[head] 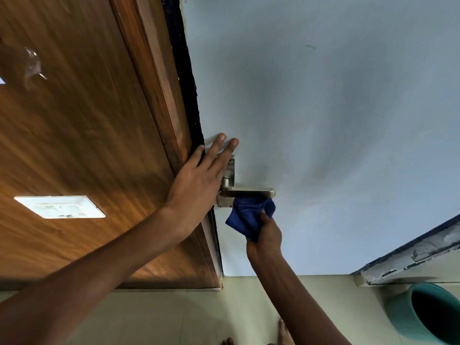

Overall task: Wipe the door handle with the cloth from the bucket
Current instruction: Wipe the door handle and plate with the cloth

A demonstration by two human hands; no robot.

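Two hands on the job, one cloth, one handle.
Left hand [196, 178]: flat and spread, fingers apart, gripping nothing; palm braces the light blue door [323, 120] at its left edge, just above the handle plate.
Right hand [266, 232]: closed around a bunched blue cloth [249, 215], clamped from below.
Door handle [249, 193]: metal lever, horizontal, mid-scene; cloth touches its underside, top face is bare.
Step (judgement): wipe under way, lower side only; top, lever end and neck likely still to do.
Bucket [428, 317]: teal, far right on the floor, well apart from the handle; inside is dark, contents cannot be told.
Risk 1: upward or downward push from the cloth could turn the lever and unlatch the door; the bracing hand guards against a swing.
Risk 2: left fingers lie near the door edge by the wooden panel [74, 133]; a door shift could pinch them.
Risk 3: loose bunching means the cloth could slip off the lever mid-stroke.
Risk 4: a wet cloth may drip near the bare feet [281, 332].
Count: hands 2, cloth 1, handle 1, bucket 1, wall switch plate [59, 206] 1.
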